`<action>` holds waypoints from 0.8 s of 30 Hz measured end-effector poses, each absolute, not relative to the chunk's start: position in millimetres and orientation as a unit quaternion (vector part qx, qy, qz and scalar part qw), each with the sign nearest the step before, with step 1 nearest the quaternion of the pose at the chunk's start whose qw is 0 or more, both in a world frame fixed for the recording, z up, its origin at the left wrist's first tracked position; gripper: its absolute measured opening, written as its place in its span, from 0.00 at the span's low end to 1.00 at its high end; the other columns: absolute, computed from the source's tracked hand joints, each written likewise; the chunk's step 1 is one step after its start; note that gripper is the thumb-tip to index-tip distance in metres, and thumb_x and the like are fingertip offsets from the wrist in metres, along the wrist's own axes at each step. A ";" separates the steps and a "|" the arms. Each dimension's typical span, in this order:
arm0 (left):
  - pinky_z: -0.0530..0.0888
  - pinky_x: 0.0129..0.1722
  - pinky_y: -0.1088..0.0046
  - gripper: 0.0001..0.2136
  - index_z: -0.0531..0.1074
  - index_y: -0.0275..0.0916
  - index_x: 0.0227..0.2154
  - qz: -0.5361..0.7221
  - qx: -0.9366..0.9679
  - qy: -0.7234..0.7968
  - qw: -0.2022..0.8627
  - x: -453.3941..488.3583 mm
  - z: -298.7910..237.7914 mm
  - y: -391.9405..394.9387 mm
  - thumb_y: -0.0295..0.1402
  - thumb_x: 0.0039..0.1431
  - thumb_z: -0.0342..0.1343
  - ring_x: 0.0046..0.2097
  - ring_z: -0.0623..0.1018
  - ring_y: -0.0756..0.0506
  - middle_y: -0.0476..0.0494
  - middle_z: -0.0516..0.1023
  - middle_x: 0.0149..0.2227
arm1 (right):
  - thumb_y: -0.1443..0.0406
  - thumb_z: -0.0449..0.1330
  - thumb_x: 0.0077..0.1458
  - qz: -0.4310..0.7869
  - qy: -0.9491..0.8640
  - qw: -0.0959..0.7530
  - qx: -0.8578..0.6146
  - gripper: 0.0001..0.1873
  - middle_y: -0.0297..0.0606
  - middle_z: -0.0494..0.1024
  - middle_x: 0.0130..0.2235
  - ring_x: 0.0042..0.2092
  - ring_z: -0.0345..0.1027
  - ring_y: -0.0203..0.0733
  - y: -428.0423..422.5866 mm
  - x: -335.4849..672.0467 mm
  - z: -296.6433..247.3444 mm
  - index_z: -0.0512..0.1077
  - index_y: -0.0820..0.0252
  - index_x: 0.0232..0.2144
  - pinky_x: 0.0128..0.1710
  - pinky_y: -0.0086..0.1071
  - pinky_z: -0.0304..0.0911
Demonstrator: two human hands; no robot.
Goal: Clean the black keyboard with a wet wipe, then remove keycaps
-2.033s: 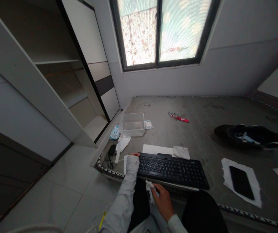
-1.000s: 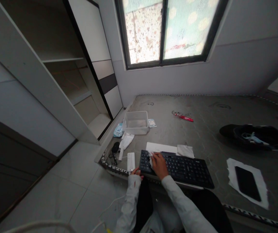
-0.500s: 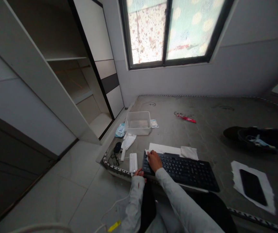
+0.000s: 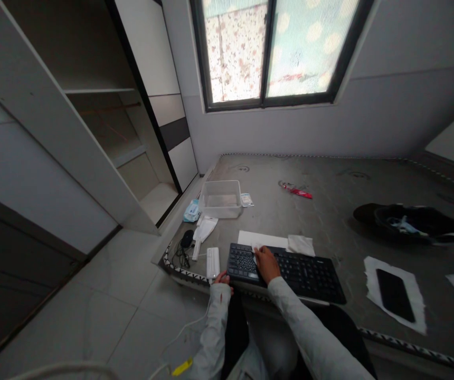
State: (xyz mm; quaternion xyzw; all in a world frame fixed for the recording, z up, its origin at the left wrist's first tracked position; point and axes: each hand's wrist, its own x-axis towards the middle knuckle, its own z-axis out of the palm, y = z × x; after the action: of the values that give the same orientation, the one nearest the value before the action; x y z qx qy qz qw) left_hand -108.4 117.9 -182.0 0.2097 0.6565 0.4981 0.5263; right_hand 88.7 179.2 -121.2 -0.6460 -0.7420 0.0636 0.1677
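Mattress (image 4: 322,184) beneath, the right hand (image 4: 267,264), pinching tissue (image 4: 256,247), has moved rightward along the keyboard (image 4: 312,278), left hand (image 4: 221,278)'s hold unclear.

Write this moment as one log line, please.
right hand: holds white tissue on keyboard | left hand: at keyboard's near left corner | black phone: on white sheet

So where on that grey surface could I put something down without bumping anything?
There's bare grey surface between the red strip and dark cap, and behind the red strip, toward the wall. Front left is crowded: mouse, white block and left hand cluster near the keyboard.
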 end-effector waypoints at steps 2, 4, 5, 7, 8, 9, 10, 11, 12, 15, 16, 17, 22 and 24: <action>0.68 0.15 0.78 0.15 0.74 0.33 0.47 0.497 0.206 0.654 0.533 -108.8 -180.3 118.4 0.28 0.57 0.60 0.15 0.69 0.53 0.51 0.74 0.23 | 0.69 0.50 0.65 0.062 -0.735 0.166 -0.655 0.18 0.44 0.76 0.42 0.43 0.69 0.43 175.7 105.5 -123.1 0.76 0.58 0.50 0.45 0.29 0.61; 0.68 0.15 0.78 0.15 0.74 0.33 0.48 0.493 0.203 0.655 0.536 -109.2 -179.3 119.1 0.26 0.57 0.59 0.15 0.69 0.54 0.51 0.75 0.25 | 0.69 0.50 0.64 0.060 -0.726 0.164 -0.665 0.18 0.44 0.75 0.42 0.43 0.68 0.42 172.2 123.2 -125.6 0.76 0.58 0.50 0.45 0.29 0.61; 0.68 0.14 0.77 0.15 0.73 0.33 0.48 0.491 0.202 0.655 0.537 -109.3 -179.2 119.5 0.26 0.57 0.59 0.15 0.69 0.54 0.51 0.75 0.25 | 0.69 0.50 0.64 0.060 -0.722 0.162 -0.670 0.18 0.44 0.75 0.42 0.42 0.68 0.42 170.3 132.0 -126.9 0.76 0.58 0.50 0.45 0.28 0.61; 0.68 0.14 0.78 0.15 0.73 0.32 0.48 0.487 0.200 0.658 0.538 -109.4 -179.3 120.4 0.25 0.58 0.59 0.15 0.69 0.54 0.50 0.75 0.25 | 0.69 0.51 0.64 0.059 -0.714 0.160 -0.679 0.17 0.44 0.75 0.41 0.41 0.68 0.41 166.1 149.0 -129.4 0.77 0.58 0.49 0.44 0.28 0.61; 0.67 0.13 0.78 0.15 0.73 0.32 0.49 0.486 0.200 0.660 0.537 -109.3 -179.4 120.6 0.25 0.58 0.58 0.14 0.69 0.54 0.50 0.75 0.25 | 0.69 0.51 0.64 0.058 -0.710 0.159 -0.684 0.17 0.44 0.75 0.41 0.41 0.68 0.41 163.8 157.2 -130.5 0.77 0.58 0.48 0.44 0.28 0.61; 0.67 0.13 0.78 0.15 0.73 0.31 0.49 0.486 0.200 0.661 0.536 -109.2 -179.4 120.7 0.25 0.59 0.58 0.14 0.69 0.54 0.51 0.74 0.25 | 0.69 0.51 0.64 0.057 -0.705 0.157 -0.689 0.17 0.44 0.75 0.41 0.40 0.68 0.41 161.6 165.1 -131.4 0.77 0.58 0.48 0.43 0.29 0.61; 0.67 0.13 0.78 0.15 0.73 0.31 0.50 0.488 0.200 0.661 0.534 -109.0 -179.3 120.6 0.26 0.59 0.58 0.14 0.69 0.54 0.51 0.74 0.24 | 0.68 0.50 0.65 0.055 -0.701 0.156 -0.694 0.17 0.43 0.74 0.41 0.40 0.68 0.41 159.3 172.7 -132.3 0.77 0.58 0.48 0.43 0.29 0.61; 0.67 0.13 0.78 0.16 0.72 0.31 0.50 0.491 0.201 0.661 0.531 -108.9 -179.0 120.4 0.26 0.59 0.58 0.14 0.68 0.54 0.51 0.74 0.25 | 0.68 0.50 0.65 0.054 -0.696 0.155 -0.699 0.17 0.43 0.74 0.42 0.40 0.69 0.41 157.3 180.2 -133.1 0.77 0.58 0.48 0.43 0.29 0.61; 0.67 0.13 0.78 0.17 0.72 0.31 0.50 0.493 0.203 0.660 0.529 -108.7 -178.6 120.1 0.26 0.58 0.59 0.14 0.69 0.54 0.51 0.74 0.25 | 0.68 0.50 0.65 0.052 -0.692 0.153 -0.704 0.17 0.43 0.74 0.42 0.40 0.69 0.41 155.4 187.6 -133.8 0.77 0.58 0.49 0.43 0.29 0.61; 0.68 0.14 0.78 0.17 0.72 0.31 0.51 0.497 0.207 0.657 0.527 -108.5 -178.0 119.5 0.26 0.58 0.59 0.15 0.69 0.54 0.49 0.75 0.27 | 0.69 0.49 0.65 0.047 -0.680 0.147 -0.716 0.18 0.44 0.74 0.42 0.41 0.69 0.41 151.2 209.1 -136.1 0.77 0.60 0.49 0.43 0.29 0.61; 0.68 0.14 0.78 0.17 0.72 0.31 0.51 0.498 0.208 0.657 0.527 -108.5 -178.2 119.7 0.25 0.58 0.58 0.15 0.69 0.54 0.49 0.75 0.27 | 0.69 0.49 0.65 0.045 -0.677 0.146 -0.720 0.18 0.45 0.74 0.42 0.41 0.70 0.41 150.1 216.1 -136.8 0.77 0.61 0.49 0.43 0.29 0.61; 0.68 0.13 0.78 0.17 0.72 0.31 0.51 0.498 0.209 0.658 0.525 -108.5 -178.5 120.0 0.25 0.58 0.58 0.15 0.69 0.54 0.49 0.75 0.27 | 0.69 0.49 0.65 0.044 -0.673 0.146 -0.723 0.18 0.45 0.74 0.42 0.41 0.70 0.41 148.9 222.9 -137.6 0.77 0.61 0.48 0.43 0.29 0.61; 0.68 0.13 0.77 0.17 0.73 0.32 0.49 0.496 0.214 0.659 0.523 -109.6 -179.1 121.3 0.26 0.56 0.59 0.14 0.69 0.53 0.50 0.75 0.25 | 0.72 0.50 0.63 0.039 -0.659 0.152 -0.735 0.19 0.46 0.75 0.42 0.42 0.70 0.42 141.6 253.1 -139.5 0.77 0.61 0.50 0.45 0.30 0.62; 0.69 0.13 0.77 0.17 0.73 0.33 0.49 0.495 0.217 0.661 0.520 -110.2 -177.8 120.9 0.26 0.55 0.60 0.15 0.70 0.52 0.50 0.75 0.25 | 0.72 0.50 0.62 0.035 -0.650 0.156 -0.743 0.19 0.47 0.75 0.43 0.43 0.70 0.43 138.4 263.4 -139.8 0.77 0.61 0.50 0.45 0.30 0.62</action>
State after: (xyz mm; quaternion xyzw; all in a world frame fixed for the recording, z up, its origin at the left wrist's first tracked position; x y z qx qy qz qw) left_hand -110.2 120.9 -177.8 0.2165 0.6612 0.4954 0.5201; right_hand 263.4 138.4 -139.8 -0.7426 -0.6503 0.0352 0.1565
